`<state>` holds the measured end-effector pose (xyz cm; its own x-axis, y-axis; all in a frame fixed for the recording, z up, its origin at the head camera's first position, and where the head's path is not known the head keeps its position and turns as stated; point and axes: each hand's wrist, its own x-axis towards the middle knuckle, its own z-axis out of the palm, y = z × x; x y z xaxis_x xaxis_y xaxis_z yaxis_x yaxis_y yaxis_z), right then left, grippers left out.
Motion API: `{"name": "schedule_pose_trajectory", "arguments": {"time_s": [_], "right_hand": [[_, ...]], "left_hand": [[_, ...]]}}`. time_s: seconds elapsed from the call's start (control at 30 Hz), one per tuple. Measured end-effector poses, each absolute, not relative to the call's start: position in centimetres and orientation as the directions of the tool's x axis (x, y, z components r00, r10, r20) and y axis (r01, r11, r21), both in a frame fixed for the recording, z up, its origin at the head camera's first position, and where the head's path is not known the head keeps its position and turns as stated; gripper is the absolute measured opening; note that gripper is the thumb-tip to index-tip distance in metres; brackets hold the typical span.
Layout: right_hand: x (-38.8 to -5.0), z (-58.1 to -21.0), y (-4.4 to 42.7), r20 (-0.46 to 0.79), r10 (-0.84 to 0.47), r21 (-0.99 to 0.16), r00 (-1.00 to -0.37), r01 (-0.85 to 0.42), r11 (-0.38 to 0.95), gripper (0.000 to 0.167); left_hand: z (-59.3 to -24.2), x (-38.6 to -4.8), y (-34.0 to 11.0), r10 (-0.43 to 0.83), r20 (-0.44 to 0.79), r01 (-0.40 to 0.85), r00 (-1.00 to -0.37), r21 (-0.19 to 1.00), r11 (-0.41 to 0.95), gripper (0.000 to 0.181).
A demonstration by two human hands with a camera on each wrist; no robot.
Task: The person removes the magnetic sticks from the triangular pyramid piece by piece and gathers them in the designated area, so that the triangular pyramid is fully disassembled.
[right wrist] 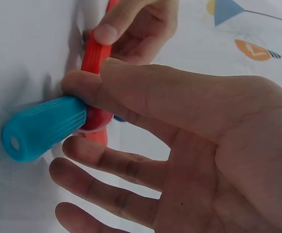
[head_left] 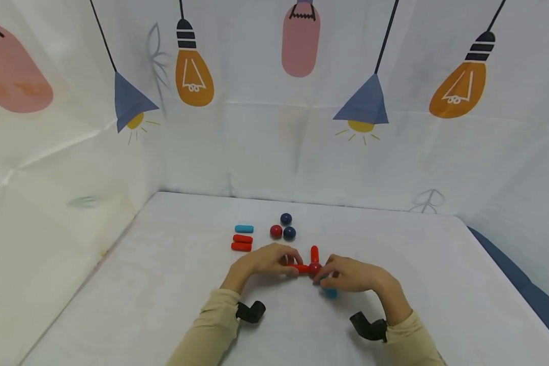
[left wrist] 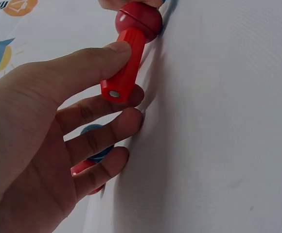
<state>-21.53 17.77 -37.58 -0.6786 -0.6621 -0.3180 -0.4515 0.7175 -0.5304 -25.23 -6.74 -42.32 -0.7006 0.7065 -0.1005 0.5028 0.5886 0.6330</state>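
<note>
A red ball (head_left: 314, 269) sits in the middle of the table with magnetic rods joined to it. One red rod (left wrist: 126, 63) points left, and my left hand (head_left: 269, 259) pinches it between thumb and index finger while the other fingers stay loose. With thumb and index finger, my right hand (head_left: 359, 274) grips the red ball, partly covering it; the remaining fingers are spread. A second red rod (head_left: 314, 253) points away from me. The light blue rod (right wrist: 46, 127) extends from the ball toward the near right, beneath my right hand.
Beyond my left hand lie a light blue rod (head_left: 244, 229) and two red rods (head_left: 241, 247) in a column. Right of them are a loose red ball (head_left: 276, 232) and two dark blue balls (head_left: 289, 233). A printed sheet (head_left: 265, 147) hangs behind the white table (head_left: 174, 244).
</note>
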Motion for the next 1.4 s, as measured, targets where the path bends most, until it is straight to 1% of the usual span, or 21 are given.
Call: {"name": "schedule_pose_trajectory", "arguments": {"time_s": [0.13,0.23,0.37,0.57,0.73,0.83,0.97,1.13,1.27,1.33,1.4], "right_hand": [[-22.0,-37.6,18.5,-0.279,-0.687,-0.547,-0.671,-0.477,0.688,0.021],[-22.2,-37.6,19.0,-0.257,-0.689,-0.564,-0.678,-0.474,0.676,0.021],[-22.4,-37.8,19.6,-0.242,-0.667,-0.564,-0.705,-0.457,0.688,0.021],[-22.7,-38.4,19.4,-0.213,-0.606,-0.544,-0.766,-0.423,0.725,0.014],[-23.1,-39.5,18.4,-0.175,-0.587,-0.572,-0.79,-0.404,0.714,0.027],[-23.3,-40.0,17.9,-0.157,-0.582,-0.564,-0.798,-0.411,0.716,0.029],[-23.3,-40.2,17.6,-0.171,-0.562,-0.558,-0.809,-0.391,0.732,0.027],[-23.2,-40.0,17.6,-0.199,-0.562,-0.564,-0.803,-0.375,0.736,0.026],[-23.2,-39.9,17.7,-0.214,-0.527,-0.559,-0.822,-0.34,0.757,0.024],[-23.2,-40.0,17.8,-0.227,-0.509,-0.56,-0.83,-0.316,0.766,0.024],[-23.2,-40.1,17.8,-0.24,-0.502,-0.567,-0.831,-0.3,0.767,0.024]], "left_hand": [[-42.3,-25.2,-6.4,0.717,-0.109,0.509,-0.689,0.631,0.586,0.021],[-42.4,-25.2,-6.2,0.731,-0.104,0.522,-0.674,0.633,0.571,0.019],[-42.5,-25.2,-6.0,0.736,-0.096,0.53,-0.671,0.632,0.566,0.019],[-42.6,-25.0,-5.9,0.724,-0.087,0.529,-0.684,0.625,0.574,0.018],[-42.6,-25.0,-5.8,0.722,-0.092,0.527,-0.686,0.622,0.58,0.019],[-42.5,-25.1,-5.8,0.725,-0.096,0.529,-0.682,0.62,0.579,0.02],[-42.5,-25.1,-5.9,0.732,-0.091,0.545,-0.675,0.607,0.578,0.022],[-42.2,-25.0,-6.1,0.737,-0.086,0.569,-0.67,0.578,0.585,0.022],[-41.6,-25.0,-6.6,0.749,-0.075,0.588,-0.658,0.571,0.573,0.021],[-41.4,-25.1,-7.2,0.74,-0.061,0.583,-0.67,0.573,0.576,0.02],[-41.1,-25.1,-8.1,0.709,-0.054,0.554,-0.704,0.582,0.595,0.018]]}}
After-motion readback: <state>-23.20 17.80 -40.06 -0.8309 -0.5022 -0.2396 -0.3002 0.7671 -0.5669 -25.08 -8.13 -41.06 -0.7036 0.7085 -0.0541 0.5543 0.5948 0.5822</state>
